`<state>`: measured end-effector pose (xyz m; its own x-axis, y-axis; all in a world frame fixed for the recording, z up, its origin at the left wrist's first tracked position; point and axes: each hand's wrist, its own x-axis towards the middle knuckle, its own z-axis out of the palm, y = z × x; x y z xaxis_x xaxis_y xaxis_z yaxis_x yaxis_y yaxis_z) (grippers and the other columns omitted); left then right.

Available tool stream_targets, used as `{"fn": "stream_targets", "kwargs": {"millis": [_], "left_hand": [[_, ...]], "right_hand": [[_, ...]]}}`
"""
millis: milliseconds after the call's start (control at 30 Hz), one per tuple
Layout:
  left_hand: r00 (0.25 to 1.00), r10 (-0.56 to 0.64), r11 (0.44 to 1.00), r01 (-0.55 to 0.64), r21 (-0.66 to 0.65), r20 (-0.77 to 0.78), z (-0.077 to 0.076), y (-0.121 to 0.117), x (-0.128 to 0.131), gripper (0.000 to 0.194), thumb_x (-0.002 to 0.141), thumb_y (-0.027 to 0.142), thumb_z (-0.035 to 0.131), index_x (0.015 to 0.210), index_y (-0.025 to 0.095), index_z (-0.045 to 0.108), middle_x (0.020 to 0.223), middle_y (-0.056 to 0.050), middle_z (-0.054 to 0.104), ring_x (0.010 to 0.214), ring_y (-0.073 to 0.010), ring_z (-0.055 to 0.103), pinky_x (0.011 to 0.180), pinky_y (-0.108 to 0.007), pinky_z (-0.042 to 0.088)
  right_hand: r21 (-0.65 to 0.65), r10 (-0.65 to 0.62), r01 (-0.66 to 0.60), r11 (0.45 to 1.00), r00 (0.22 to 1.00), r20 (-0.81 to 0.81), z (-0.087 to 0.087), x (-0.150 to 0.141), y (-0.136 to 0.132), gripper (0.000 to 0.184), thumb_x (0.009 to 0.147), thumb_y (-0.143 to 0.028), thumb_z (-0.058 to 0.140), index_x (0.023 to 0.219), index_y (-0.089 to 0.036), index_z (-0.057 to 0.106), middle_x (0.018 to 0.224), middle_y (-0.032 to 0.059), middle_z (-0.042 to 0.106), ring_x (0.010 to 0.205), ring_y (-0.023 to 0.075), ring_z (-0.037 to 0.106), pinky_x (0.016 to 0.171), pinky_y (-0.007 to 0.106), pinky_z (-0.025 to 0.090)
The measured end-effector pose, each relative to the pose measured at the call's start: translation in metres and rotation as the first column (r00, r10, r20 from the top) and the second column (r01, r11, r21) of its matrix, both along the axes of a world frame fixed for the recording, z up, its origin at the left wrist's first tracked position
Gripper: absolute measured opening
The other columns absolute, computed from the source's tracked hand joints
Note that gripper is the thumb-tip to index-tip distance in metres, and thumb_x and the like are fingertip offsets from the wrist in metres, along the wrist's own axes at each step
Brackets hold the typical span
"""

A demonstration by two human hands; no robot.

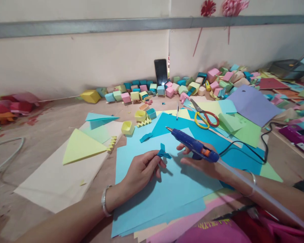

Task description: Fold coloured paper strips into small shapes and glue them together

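Observation:
My left hand [145,167] pinches a small blue folded paper piece [163,152] between thumb and fingertips. In my right hand [205,162] is a blue glue gun [192,141], its nozzle pointing up and to the left and a long clear glue stick [263,195] running out of its back. The gun's handle is mostly hidden by the body of the gun. Under both hands lie light blue paper sheets [152,209]. Just beyond the left hand rests another small blue paper piece [146,137].
Scissors [205,118] with red and yellow handles and a pen [177,111] lie beyond the gun. Small paper boxes [128,128] stand nearby; many coloured ones line the wall. A phone [161,72] leans there. A black cord [264,148] runs right to a purple power strip [297,136].

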<state>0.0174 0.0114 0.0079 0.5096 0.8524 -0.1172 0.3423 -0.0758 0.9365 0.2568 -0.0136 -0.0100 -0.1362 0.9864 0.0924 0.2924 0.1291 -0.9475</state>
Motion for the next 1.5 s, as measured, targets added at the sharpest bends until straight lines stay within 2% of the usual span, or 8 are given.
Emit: {"fn": "stream_targets", "kwargs": {"millis": [133, 333, 467, 633, 767, 933, 1100, 1500], "left_hand": [[0.994, -0.091, 0.965, 0.102, 0.242, -0.056, -0.002, -0.007, 0.0, 0.025, 0.098, 0.025, 0.042, 0.1, 0.017, 0.065, 0.061, 0.002, 0.068, 0.047, -0.0081, 0.055, 0.048, -0.02, 0.043], [0.97, -0.19, 0.753, 0.243, 0.611, -0.151, -0.011, -0.01, 0.0, 0.027, 0.093, 0.012, 0.045, 0.114, 0.018, 0.061, 0.073, -0.001, 0.071, 0.061, -0.0109, 0.063, 0.057, -0.021, 0.047], [0.954, -0.24, 0.707, 0.298, 0.641, -0.178, -0.013, -0.008, 0.001, 0.03, 0.093, 0.009, 0.042, 0.117, 0.018, 0.059, 0.082, -0.004, 0.073, 0.069, -0.013, 0.065, 0.062, -0.023, 0.05], [0.946, -0.262, 0.697, 0.321, 0.642, -0.189, -0.013, -0.007, 0.003, 0.027, 0.094, 0.014, 0.044, 0.115, 0.018, 0.06, 0.089, -0.007, 0.073, 0.076, -0.0158, 0.067, 0.065, -0.026, 0.052], [0.941, -0.283, 0.706, 0.335, 0.624, -0.186, -0.004, -0.006, 0.004, 0.025, 0.093, 0.016, 0.047, 0.113, 0.018, 0.062, 0.099, -0.009, 0.073, 0.086, -0.0172, 0.067, 0.073, -0.029, 0.054], [0.968, -0.141, 0.759, 0.241, 0.605, -0.209, 0.015, -0.003, 0.011, 0.022, 0.088, 0.032, 0.064, 0.107, 0.02, 0.067, 0.096, -0.008, 0.073, 0.089, -0.0194, 0.067, 0.078, -0.033, 0.054], [0.969, -0.131, 0.708, 0.239, 0.665, -0.209, 0.026, 0.001, 0.023, 0.009, 0.088, 0.025, 0.064, 0.093, 0.019, 0.069, 0.088, -0.006, 0.073, 0.086, -0.0185, 0.064, 0.079, -0.033, 0.051], [0.972, -0.056, 0.621, 0.212, 0.754, -0.226, 0.007, 0.007, 0.023, 0.011, 0.091, 0.025, 0.059, 0.083, 0.019, 0.064, 0.075, -0.002, 0.069, 0.078, -0.0176, 0.061, 0.075, -0.033, 0.045]], "right_hand": [[-0.058, 0.051, -0.057, 0.997, 0.995, -0.086, -0.003, -0.011, -0.008, 0.034, 0.072, -0.034, 0.08, 0.099, -0.023, 0.064, 0.102, 0.0064, 0.068, 0.083, 0.0186, 0.065, 0.067, 0.033, 0.057], [-0.002, 0.069, -0.069, 0.998, 0.994, -0.08, -0.011, -0.018, -0.017, 0.043, 0.07, -0.031, 0.081, 0.106, -0.027, 0.059, 0.099, 0.0031, 0.067, 0.085, 0.0188, 0.066, 0.07, 0.035, 0.057], [0.037, 0.045, -0.041, 0.998, 0.994, -0.096, -0.002, -0.021, -0.017, 0.029, 0.074, -0.029, 0.076, 0.094, -0.024, 0.056, 0.1, 0.0036, 0.066, 0.091, 0.0182, 0.064, 0.08, 0.037, 0.055], [-0.056, 0.066, -0.073, 0.996, 0.991, -0.116, 0.015, -0.021, -0.016, 0.023, 0.076, -0.025, 0.072, 0.087, -0.023, 0.052, 0.092, 0.0025, 0.064, 0.083, 0.0154, 0.062, 0.077, 0.034, 0.055], [-0.014, 0.057, -0.059, 0.998, 0.993, -0.103, 0.007, -0.017, -0.017, 0.024, 0.078, -0.029, 0.072, 0.092, -0.023, 0.054, 0.092, 0.0024, 0.064, 0.082, 0.0152, 0.061, 0.076, 0.034, 0.053], [0.083, 0.047, -0.034, 0.996, 0.986, -0.158, -0.006, -0.017, -0.015, 0.022, 0.08, -0.029, 0.07, 0.095, -0.024, 0.055, 0.091, 0.0019, 0.064, 0.081, 0.0157, 0.061, 0.073, 0.034, 0.053], [0.162, 0.022, -0.002, 0.987, 0.993, -0.119, -0.004, -0.016, -0.013, 0.019, 0.079, -0.028, 0.072, 0.089, -0.022, 0.057, 0.086, 0.0015, 0.066, 0.078, 0.0161, 0.062, 0.072, 0.032, 0.052], [0.171, 0.057, -0.032, 0.985, 0.988, -0.142, 0.0, -0.011, -0.009, 0.019, 0.081, -0.024, 0.069, 0.093, -0.023, 0.055, 0.092, 0.0028, 0.065, 0.085, 0.0164, 0.064, 0.077, 0.034, 0.054]]}}
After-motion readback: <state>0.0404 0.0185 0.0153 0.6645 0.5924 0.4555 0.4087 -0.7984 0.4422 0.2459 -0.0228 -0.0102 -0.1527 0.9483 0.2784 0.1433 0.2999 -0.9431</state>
